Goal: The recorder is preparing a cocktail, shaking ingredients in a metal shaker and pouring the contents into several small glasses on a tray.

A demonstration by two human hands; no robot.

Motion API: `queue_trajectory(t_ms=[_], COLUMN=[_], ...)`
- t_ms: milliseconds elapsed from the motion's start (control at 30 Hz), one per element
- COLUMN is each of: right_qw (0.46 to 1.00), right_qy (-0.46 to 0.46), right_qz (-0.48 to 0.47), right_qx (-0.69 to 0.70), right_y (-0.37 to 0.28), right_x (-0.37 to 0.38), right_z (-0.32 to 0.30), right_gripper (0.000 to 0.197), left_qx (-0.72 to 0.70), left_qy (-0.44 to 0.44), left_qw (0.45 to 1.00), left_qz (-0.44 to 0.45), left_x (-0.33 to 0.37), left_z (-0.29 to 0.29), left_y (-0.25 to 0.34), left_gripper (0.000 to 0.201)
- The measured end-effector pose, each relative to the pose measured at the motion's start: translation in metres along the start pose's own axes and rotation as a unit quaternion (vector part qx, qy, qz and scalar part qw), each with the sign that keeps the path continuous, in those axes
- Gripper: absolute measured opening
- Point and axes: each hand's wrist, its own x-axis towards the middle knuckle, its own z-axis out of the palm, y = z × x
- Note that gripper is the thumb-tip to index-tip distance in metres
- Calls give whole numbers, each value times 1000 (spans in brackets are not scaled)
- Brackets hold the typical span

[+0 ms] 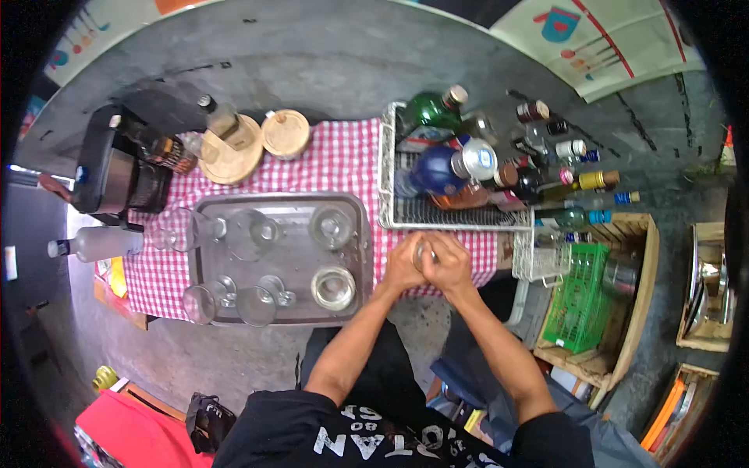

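Small round vessel (pixel 423 257), being mostly hidden within grip: being clasped between curled left hand (pixel 402 267) and curled right hand (pixel 450 265), over checked cloth (pixel 485 257) just right of tray (pixel 304 259); probably being steadied from both sides. Outward: on tray, glassware (pixel 333 288), likely being grouped for containing drips; in white rack (pixel 460 227), bottles (pixel 437 171), likely being confined against toppling.

Shirt (pixel 382 452): large white letters and a small number, below the fingers (pixel 451 261).
Bottles (pixel 437 173): labels, beyond the fingers, print too small to read.
Bag (pixel 209 427): white marks, lower left of the fingers, unreadable.
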Motion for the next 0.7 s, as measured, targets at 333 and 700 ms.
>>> queue_trajectory(t_ms=[333, 700], right_qw=[990, 907], right_qy=[98, 159], right_qz=[101, 276], right_qx=[31, 274], right_y=[-4, -33], right_x=[-7, -32], right_z=[10, -16], right_gripper=[17, 46], left_qx=[-10, 80], left_qy=[-21, 26], left_qw=[999, 996], left_qz=[-27, 27], left_x=[1, -24], left_z=[-2, -5], left_y=[-11, 36], left_gripper=[54, 75])
